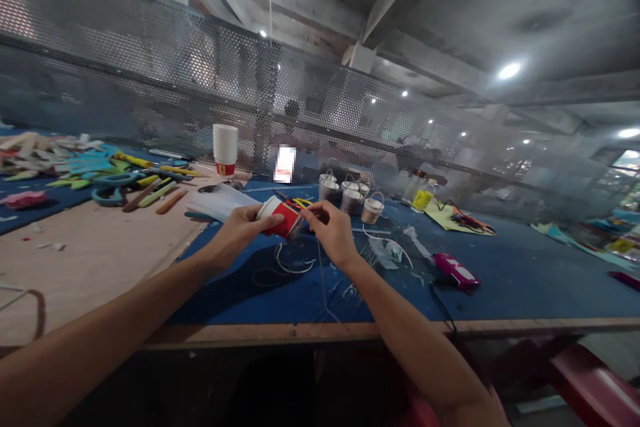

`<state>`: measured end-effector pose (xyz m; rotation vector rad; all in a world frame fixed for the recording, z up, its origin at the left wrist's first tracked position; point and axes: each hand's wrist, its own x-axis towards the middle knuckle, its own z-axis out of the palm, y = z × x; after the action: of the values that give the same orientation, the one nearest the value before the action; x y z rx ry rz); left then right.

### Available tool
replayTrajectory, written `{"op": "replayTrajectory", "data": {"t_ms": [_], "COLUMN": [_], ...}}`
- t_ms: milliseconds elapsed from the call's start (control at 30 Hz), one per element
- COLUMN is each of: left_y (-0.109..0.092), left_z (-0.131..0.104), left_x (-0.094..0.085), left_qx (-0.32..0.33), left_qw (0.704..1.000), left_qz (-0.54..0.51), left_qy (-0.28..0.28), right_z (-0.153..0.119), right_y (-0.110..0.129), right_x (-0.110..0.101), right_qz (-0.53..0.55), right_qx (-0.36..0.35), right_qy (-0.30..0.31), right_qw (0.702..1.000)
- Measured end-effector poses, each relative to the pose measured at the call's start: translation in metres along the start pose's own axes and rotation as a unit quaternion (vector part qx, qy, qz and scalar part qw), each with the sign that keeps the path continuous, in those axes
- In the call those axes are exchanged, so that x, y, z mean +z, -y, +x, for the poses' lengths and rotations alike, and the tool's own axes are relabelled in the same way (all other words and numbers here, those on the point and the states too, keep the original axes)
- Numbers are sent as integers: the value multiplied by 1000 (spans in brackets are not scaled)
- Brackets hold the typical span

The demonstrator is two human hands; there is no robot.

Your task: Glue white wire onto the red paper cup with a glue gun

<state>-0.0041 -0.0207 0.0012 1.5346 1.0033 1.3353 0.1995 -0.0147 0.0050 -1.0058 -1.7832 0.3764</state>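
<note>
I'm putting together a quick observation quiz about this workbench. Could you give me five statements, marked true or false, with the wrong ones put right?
1. The left hand holds a red-and-white paper cup. True.
2. The right hand is at the cup's white end. False: the right hand is at its red end.
3. A bottle with a yellow label stands right of the small handled buckets. True.
4. The blue-handled scissors are in the right hand. False: the scissors lie on the table's left.
5. A stack of paper cups stands left of the handled buckets. True.

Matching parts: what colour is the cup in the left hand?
The cup is red and white; see the head view.
</note>
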Motion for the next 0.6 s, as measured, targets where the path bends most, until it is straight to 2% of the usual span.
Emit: {"op": "replayTrajectory", "data": {"t_ms": [600], "left_y": [-4], "left_z": [0], "left_x": [0], "left_qx": [4], "left_qw": [1000], "left_qz": [-8], "left_qy": [16], "right_z": [2], "right_y": [-1], "right_x": [-2], "right_qz": [6], "right_qx": [22], "right_qy": [-2], "right_qw": [1000]}}
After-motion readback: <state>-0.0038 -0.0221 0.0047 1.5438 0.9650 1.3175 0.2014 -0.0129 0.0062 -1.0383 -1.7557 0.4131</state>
